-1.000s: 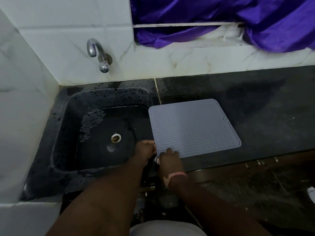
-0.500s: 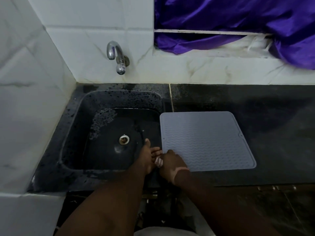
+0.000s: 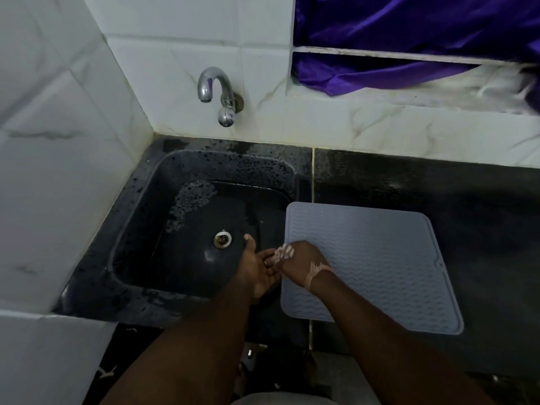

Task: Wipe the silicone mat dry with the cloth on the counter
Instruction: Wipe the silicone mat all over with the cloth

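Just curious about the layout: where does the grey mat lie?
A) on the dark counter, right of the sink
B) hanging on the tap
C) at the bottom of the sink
A: the grey mat lies flat on the dark counter, its left edge beside the sink.

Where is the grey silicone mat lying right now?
In the head view, the grey wave-ribbed silicone mat lies flat on the dark counter, right of the black sink, under the right hand.

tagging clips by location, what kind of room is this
Most likely a home kitchen: a dark sink set in a black stone counter, a wall tap on white tiles, and a grey silicone mat beside the sink.
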